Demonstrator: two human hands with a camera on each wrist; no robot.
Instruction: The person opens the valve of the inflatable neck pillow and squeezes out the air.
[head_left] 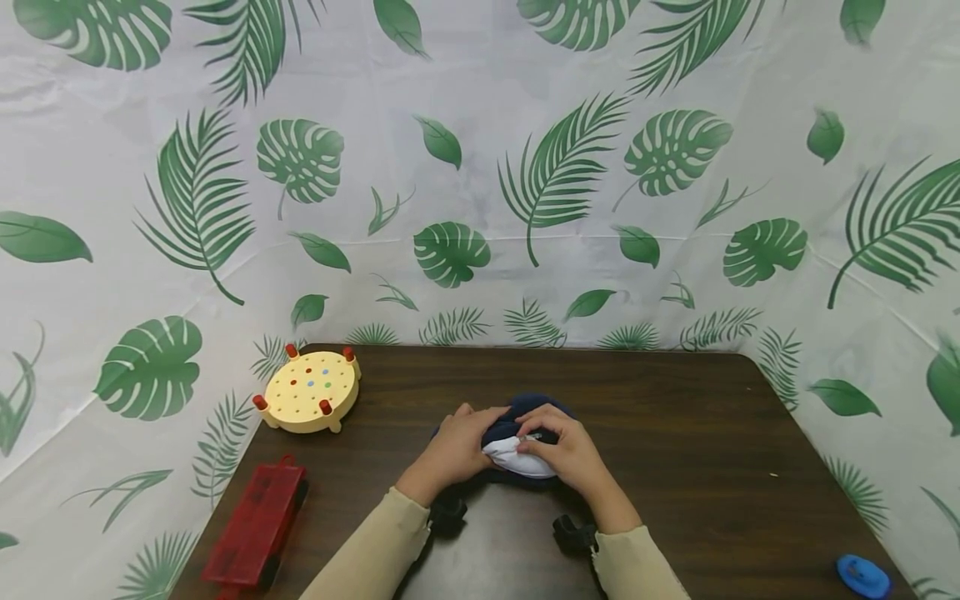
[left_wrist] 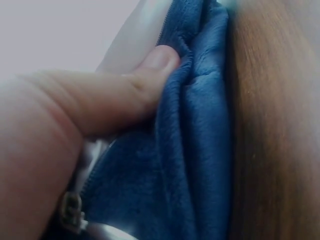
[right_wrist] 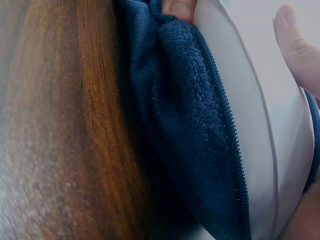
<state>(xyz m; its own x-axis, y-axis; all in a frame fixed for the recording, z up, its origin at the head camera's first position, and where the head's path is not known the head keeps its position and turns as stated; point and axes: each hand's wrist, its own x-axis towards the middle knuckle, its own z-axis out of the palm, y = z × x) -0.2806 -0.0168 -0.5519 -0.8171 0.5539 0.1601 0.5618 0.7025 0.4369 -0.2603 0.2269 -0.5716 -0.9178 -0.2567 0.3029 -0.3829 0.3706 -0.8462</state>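
A dark blue plush zipped cover (head_left: 525,406) lies on the table, with a white inner cushion (head_left: 522,461) showing through its open zip. My left hand (head_left: 459,443) grips the cover's left side, its thumb (left_wrist: 150,75) on the blue fabric beside the zip. A metal zip pull (left_wrist: 72,212) shows below that thumb. My right hand (head_left: 564,446) holds the white inner cushion with curled fingers near the opening. In the right wrist view, the zip teeth (right_wrist: 227,112) run along the cover's edge beside the white cushion. Some of the fingertips are hidden.
A yellow round pegboard toy with red legs (head_left: 311,387) stands at the table's back left. Nearer on the left lies a red toy wagon (head_left: 258,525). A small blue oval object (head_left: 862,577) sits at the front right. The dark wooden table (head_left: 690,467) meets a leaf-patterned curtain (head_left: 450,192).
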